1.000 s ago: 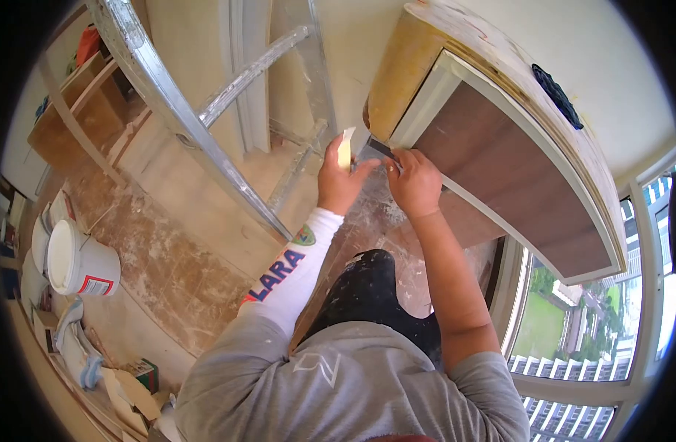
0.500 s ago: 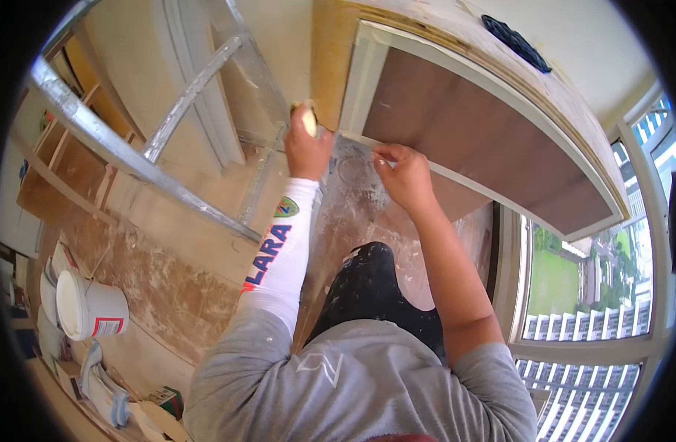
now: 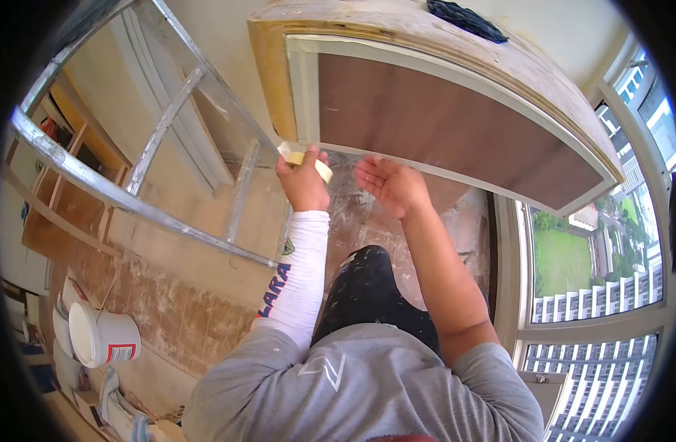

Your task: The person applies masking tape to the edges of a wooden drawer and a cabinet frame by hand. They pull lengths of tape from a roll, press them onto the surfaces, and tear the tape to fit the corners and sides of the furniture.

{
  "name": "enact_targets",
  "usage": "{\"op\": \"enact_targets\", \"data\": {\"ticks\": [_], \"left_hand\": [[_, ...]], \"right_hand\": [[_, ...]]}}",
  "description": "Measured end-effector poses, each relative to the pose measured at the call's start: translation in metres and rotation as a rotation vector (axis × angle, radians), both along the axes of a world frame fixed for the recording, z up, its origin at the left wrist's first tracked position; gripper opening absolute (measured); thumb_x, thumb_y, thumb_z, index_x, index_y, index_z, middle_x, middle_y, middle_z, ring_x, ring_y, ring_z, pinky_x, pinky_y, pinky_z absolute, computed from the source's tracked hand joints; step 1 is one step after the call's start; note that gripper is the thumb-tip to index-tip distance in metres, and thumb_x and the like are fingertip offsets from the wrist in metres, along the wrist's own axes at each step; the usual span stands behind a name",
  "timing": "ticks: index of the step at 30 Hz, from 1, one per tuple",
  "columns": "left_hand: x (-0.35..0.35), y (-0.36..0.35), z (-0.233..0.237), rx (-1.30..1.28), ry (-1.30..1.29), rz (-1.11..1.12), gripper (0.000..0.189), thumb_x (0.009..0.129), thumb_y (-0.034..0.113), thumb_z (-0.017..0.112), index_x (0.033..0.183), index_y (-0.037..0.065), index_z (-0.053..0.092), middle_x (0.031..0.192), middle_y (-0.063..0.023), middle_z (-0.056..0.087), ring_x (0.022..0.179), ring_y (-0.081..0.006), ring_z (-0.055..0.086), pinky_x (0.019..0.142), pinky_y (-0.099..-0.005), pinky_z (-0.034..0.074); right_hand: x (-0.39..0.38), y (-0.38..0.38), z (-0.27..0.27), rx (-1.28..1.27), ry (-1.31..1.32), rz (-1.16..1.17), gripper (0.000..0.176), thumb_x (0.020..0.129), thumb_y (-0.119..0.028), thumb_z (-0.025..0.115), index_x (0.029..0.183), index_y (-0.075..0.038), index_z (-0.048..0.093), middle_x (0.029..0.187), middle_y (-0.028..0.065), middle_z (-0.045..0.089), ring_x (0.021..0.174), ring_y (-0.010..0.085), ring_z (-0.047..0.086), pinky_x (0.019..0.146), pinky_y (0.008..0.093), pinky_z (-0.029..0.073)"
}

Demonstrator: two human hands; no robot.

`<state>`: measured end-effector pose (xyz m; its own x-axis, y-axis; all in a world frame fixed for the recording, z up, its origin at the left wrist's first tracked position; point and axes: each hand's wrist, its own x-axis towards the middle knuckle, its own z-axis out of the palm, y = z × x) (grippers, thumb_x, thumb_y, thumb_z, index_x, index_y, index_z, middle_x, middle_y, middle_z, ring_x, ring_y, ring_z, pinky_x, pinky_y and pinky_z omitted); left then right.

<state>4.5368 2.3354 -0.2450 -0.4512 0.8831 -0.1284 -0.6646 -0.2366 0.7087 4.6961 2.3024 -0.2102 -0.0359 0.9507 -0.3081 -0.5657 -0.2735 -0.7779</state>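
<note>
My left hand [image 3: 304, 186] is closed around a roll of pale yellow masking tape [image 3: 322, 171], just below the lower left corner of a wooden cabinet [image 3: 272, 81]. A short whitish end of tape sticks up beside the fingers. To its right, my right hand [image 3: 391, 186] is held with fingers stretched and slightly curled, nothing visible in it. It is near the lower edge of the brown panel [image 3: 441, 118]. Pale masking tape [image 3: 302, 88] lines the border of that panel.
An aluminium ladder [image 3: 124, 193] stands close on my left. A white bucket [image 3: 92, 336] sits on the stained floor [image 3: 165, 309] at lower left. Dark cloth or plastic [image 3: 467, 20] lies on the cabinet's top. A large window [image 3: 574, 258] is on the right.
My left hand has drawn back from the cabinet corner, and the tape roll shows more clearly. My right hand has opened from a pinch at the lower edge. The view has shifted.
</note>
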Motion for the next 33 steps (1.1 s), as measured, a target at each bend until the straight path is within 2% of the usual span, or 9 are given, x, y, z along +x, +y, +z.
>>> {"op": "enact_targets", "data": {"ticks": [6, 10, 13, 16, 19, 23, 27, 30, 33], "left_hand": [[-0.006, 0.016, -0.016, 0.0, -0.049, -0.055, 0.043, 0.089, -0.002, 0.07, 0.125, 0.004, 0.046, 0.105, -0.0123, 0.062, 0.089, -0.0277, 0.067, 0.079, -0.0426, 0.058], [-0.012, 0.022, -0.021, 0.009, -0.137, -0.136, 0.048, 0.09, -0.005, 0.068, 0.129, 0.005, 0.042, 0.111, -0.0135, 0.06, 0.092, -0.0294, 0.066, 0.086, -0.0465, 0.058], [-0.01, 0.021, -0.027, 0.047, -0.242, -0.115, 0.039, 0.091, -0.004, 0.066, 0.123, 0.003, 0.045, 0.11, -0.014, 0.06, 0.092, -0.0304, 0.066, 0.088, -0.0494, 0.057], [-0.001, -0.001, -0.026, 0.032, -0.14, -0.16, 0.037, 0.092, -0.003, 0.065, 0.122, 0.001, 0.044, 0.109, -0.0157, 0.06, 0.092, -0.0318, 0.067, 0.089, -0.0505, 0.056], [0.03, -0.012, -0.009, -0.001, -0.161, -0.229, 0.02, 0.096, 0.005, 0.062, 0.113, -0.004, 0.055, 0.109, -0.0146, 0.061, 0.101, -0.0304, 0.065, 0.097, -0.0495, 0.053], [0.025, 0.003, -0.031, 0.041, -0.218, -0.25, 0.035, 0.092, 0.0, 0.066, 0.12, -0.002, 0.045, 0.111, -0.019, 0.061, 0.096, -0.0352, 0.068, 0.089, -0.0507, 0.056], [0.028, -0.002, -0.025, 0.027, -0.105, -0.261, 0.034, 0.093, 0.003, 0.066, 0.119, -0.005, 0.047, 0.106, -0.0173, 0.064, 0.104, -0.0336, 0.066, 0.092, -0.0511, 0.054], [0.031, 0.011, -0.031, -0.016, -0.219, -0.236, 0.032, 0.092, 0.002, 0.067, 0.117, -0.003, 0.049, 0.109, -0.0159, 0.063, 0.106, -0.0309, 0.065, 0.093, -0.0485, 0.054], [0.031, -0.008, -0.024, 0.002, -0.143, -0.282, 0.033, 0.093, 0.002, 0.064, 0.122, 0.0, 0.05, 0.115, -0.0141, 0.061, 0.102, -0.0286, 0.065, 0.09, -0.0441, 0.056]], "right_hand": [[0.025, 0.001, -0.004, -0.052, -0.07, 0.037, 0.023, 0.1, -0.008, 0.053, 0.112, 0.01, 0.06, 0.103, 0.0195, 0.066, 0.097, 0.0306, 0.067, 0.091, 0.0433, 0.058], [0.049, 0.004, -0.007, -0.097, 0.052, -0.054, 0.024, 0.101, -0.005, 0.047, 0.115, 0.012, 0.055, 0.104, 0.0201, 0.063, 0.097, 0.0326, 0.066, 0.091, 0.0442, 0.059], [0.052, 0.005, -0.011, -0.121, 0.213, -0.072, 0.025, 0.101, -0.003, 0.042, 0.118, 0.013, 0.05, 0.108, 0.022, 0.061, 0.099, 0.0347, 0.066, 0.091, 0.045, 0.06], [0.06, 0.004, -0.018, -0.073, 0.279, -0.065, 0.027, 0.101, -0.003, 0.04, 0.122, 0.014, 0.045, 0.114, 0.0249, 0.059, 0.102, 0.0365, 0.065, 0.093, 0.046, 0.059], [0.079, -0.002, -0.017, -0.047, 0.339, -0.021, 0.029, 0.101, -0.003, 0.04, 0.125, 0.013, 0.043, 0.117, 0.0262, 0.058, 0.103, 0.037, 0.064, 0.092, 0.0452, 0.06], [0.094, -0.016, -0.011, -0.089, 0.271, -0.186, 0.029, 0.101, -0.003, 0.039, 0.124, 0.012, 0.046, 0.116, 0.0251, 0.059, 0.101, 0.0366, 0.065, 0.09, 0.0434, 0.061], [0.134, -0.053, -0.021, -0.084, 0.289, -0.42, 0.027, 0.103, -0.005, 0.039, 0.122, 0.011, 0.048, 0.115, 0.0245, 0.058, 0.102, 0.0361, 0.064, 0.091, 0.0451, 0.061], [0.186, -0.038, -0.022, 0.012, 0.456, -0.439, 0.026, 0.103, -0.006, 0.041, 0.122, 0.011, 0.048, 0.115, 0.0241, 0.056, 0.102, 0.0356, 0.063, 0.091, 0.0464, 0.06], [0.204, -0.044, -0.028, 0.011, 0.428, -0.373, 0.03, 0.102, -0.005, 0.042, 0.127, 0.013, 0.046, 0.117, 0.0257, 0.055, 0.104, 0.0376, 0.063, 0.091, 0.0461, 0.06]]}}
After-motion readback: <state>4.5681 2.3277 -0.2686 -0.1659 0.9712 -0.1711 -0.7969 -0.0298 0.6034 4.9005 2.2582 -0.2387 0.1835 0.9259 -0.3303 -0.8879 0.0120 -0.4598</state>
